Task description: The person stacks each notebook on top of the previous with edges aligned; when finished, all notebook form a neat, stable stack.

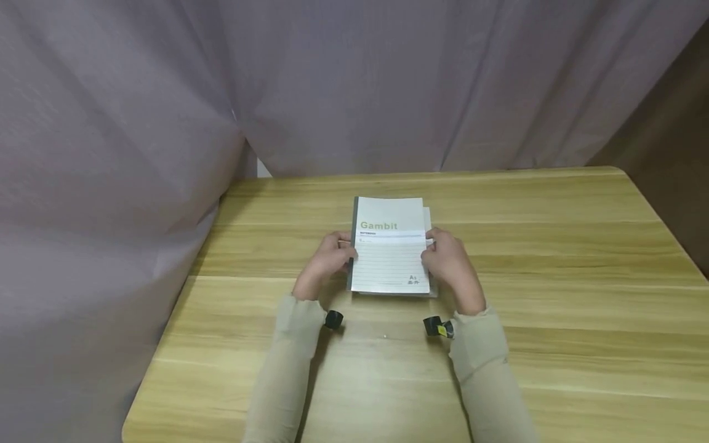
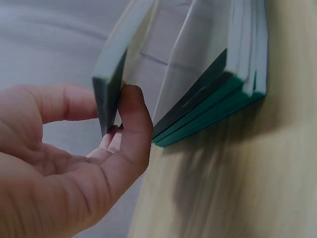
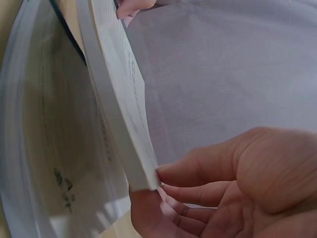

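A white notebook [image 1: 390,264] with "Gambit" on its cover and a dark spine is held between both hands, raised above other notebooks. My left hand [image 1: 328,261] pinches its spine edge, thumb on one face and fingers on the other. The opposite edge is pinched by my right hand [image 1: 451,263], with the thumb on the cover side. Under it lies a stack of several notebooks [image 2: 213,106] with green and dark spines, partly hidden in the head view. The right wrist view shows the top notebook [image 3: 64,144] of that stack, with green print on its cover.
The notebooks are near the middle of a light wood-grain table [image 1: 554,295]. A grey-purple curtain [image 1: 354,86] hangs along the far edge and the left side. Small black devices, including one [image 1: 333,319] by the left cuff, sit at both wrists.
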`<state>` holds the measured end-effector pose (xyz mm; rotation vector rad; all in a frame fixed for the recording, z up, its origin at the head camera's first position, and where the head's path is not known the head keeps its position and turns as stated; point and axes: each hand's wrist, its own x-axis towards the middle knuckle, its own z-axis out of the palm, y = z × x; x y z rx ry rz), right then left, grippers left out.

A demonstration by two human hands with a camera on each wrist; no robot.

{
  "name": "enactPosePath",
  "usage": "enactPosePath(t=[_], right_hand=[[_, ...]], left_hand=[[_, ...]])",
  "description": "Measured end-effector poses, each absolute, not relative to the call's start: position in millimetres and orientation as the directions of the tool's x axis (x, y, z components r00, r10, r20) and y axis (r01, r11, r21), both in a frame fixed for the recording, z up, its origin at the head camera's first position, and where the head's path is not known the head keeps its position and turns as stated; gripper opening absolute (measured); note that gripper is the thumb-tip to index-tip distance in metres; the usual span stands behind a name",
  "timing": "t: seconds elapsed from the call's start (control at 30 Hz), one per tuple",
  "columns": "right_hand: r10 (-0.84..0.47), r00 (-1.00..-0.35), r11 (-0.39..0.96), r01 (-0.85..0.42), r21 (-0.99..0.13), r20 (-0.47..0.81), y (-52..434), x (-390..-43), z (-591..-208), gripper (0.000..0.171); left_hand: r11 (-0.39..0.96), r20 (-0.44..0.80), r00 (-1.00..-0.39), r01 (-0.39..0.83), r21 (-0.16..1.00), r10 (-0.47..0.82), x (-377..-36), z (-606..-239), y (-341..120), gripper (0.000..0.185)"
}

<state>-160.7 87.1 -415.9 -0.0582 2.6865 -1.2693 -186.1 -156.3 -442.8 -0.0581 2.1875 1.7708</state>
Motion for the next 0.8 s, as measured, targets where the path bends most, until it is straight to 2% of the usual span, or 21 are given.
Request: enactPosePath(t=[0.3, 0.8], right_hand=[[-0.077, -0.985, 0.632, 0.072, -0.772, -0.155, 95.8, -158.9, -424.9, 0.058], [-0.058, -0.992, 0.636, 0.051, -0.770, -0.113, 103.3, -164.1, -437.5, 0.058]], left_hand=[[0.242, -0.306, -0.938, -0.263, 0.934, 0.165, -188.6, -452.3, -145.6, 0.043], [0.433, -0.250, -0.967, -0.203, 0.878, 0.055, -189.8, -452.4, -133.0, 0.032]])
